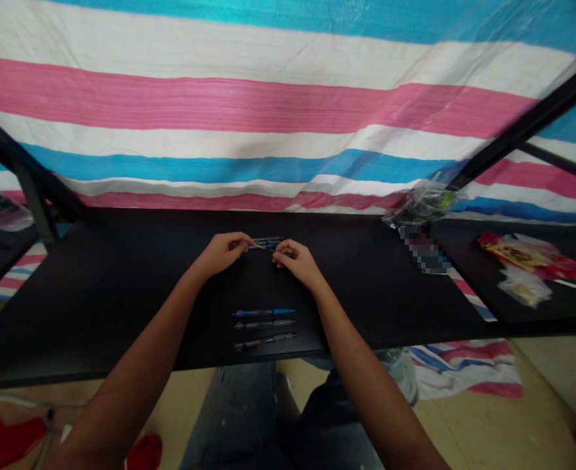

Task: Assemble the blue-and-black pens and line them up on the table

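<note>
My left hand [227, 252] and my right hand [295, 258] face each other over the far middle of the black table. Between their fingertips runs a thin pale rod [261, 247], like a pen refill, pinched at its left end by my left hand. The fingers of my right hand are closed around its darker right end; exactly what they grip is partly hidden. Just behind lie more pens [267, 239], partly covered by the hands. Nearer the front edge, a blue pen [263, 313] and two dark clear-barrelled pens [264, 324] lie in parallel, roughly crosswise.
The black table [121, 294] ends at a striped plastic sheet [194, 104]. At its right rear are a crumpled clear bag [424, 203] and a blurred-out flat object [424, 250]. Red and clear packets [532, 258] lie on the table beyond. Black metal bars flank both sides.
</note>
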The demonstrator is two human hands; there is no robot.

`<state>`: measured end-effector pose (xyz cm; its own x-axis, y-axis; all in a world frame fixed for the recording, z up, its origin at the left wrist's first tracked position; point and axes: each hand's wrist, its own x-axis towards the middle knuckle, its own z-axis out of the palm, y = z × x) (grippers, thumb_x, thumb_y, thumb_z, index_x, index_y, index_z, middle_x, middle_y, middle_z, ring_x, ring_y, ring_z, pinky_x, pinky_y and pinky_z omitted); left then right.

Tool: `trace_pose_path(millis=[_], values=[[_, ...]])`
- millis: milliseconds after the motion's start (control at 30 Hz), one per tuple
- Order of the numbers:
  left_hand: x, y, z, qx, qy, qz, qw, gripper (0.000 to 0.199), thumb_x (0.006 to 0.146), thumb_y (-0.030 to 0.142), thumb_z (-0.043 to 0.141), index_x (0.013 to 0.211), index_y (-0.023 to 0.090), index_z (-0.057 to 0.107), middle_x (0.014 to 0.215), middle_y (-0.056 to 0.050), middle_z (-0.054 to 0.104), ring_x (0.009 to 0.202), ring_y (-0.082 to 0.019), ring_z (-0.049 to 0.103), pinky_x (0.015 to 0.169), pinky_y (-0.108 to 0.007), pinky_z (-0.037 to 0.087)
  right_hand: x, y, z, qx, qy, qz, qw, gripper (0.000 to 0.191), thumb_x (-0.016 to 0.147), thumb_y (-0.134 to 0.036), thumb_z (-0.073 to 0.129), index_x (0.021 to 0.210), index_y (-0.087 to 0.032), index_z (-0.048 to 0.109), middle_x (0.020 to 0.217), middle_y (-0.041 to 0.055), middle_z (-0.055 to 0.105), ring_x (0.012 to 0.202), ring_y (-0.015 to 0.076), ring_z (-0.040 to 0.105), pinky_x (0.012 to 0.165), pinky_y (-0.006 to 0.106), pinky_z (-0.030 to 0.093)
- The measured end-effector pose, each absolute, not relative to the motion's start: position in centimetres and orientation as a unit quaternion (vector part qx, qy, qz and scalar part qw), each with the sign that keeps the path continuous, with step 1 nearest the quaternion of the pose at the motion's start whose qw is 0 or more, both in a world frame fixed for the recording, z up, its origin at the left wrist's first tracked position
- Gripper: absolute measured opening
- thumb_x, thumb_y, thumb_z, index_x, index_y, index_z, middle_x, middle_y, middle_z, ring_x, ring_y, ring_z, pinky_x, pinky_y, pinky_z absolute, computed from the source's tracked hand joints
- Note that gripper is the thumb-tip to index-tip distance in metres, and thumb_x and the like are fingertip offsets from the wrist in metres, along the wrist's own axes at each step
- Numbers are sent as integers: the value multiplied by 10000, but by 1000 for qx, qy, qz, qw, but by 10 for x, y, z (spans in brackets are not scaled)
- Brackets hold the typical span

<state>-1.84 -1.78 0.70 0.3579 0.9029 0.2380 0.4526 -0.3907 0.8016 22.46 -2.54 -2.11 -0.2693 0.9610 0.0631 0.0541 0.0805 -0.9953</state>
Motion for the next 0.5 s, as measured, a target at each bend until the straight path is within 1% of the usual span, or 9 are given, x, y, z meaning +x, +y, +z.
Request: trace_pose_path(millis=[133,200,367,500], values=[[-21,-16,6,743,447,366,338,350,893,283,541,1202,164,653,790,-20,679,619,-124,586,603,-234,466,225,-25,-20,-428,-607,516,427,298,781,-477,714,815,-189,647,689,16,681,554,128,583,563,268,471],[-21,-15,5,737,451,371,339,390,891,302,556,1249,159,614,800,-27,688,646,-136,611,617,-244,481,225,-26,-19,-431,-612,509,424,327,809,-512,683,801,-186,656,687,23,682,541,125,574,549,265,460],[-19,-14,3,726,455,369,359,400,858,348,622,1206,151,612,801,-44,713,654,-156,639,622,-268,505,227,-26,-15,-437,-631,501,401,418,864,-580,604,778,-174,663,682,39,687,482,112,531,486,253,402],[-17,-15,2,705,447,379,400,352,856,368,636,1135,157,602,879,-69,743,624,-143,646,615,-272,519,228,-27,-13,-441,-627,507,395,454,860,-615,587,816,-170,668,668,38,683,460,113,518,459,251,377]])
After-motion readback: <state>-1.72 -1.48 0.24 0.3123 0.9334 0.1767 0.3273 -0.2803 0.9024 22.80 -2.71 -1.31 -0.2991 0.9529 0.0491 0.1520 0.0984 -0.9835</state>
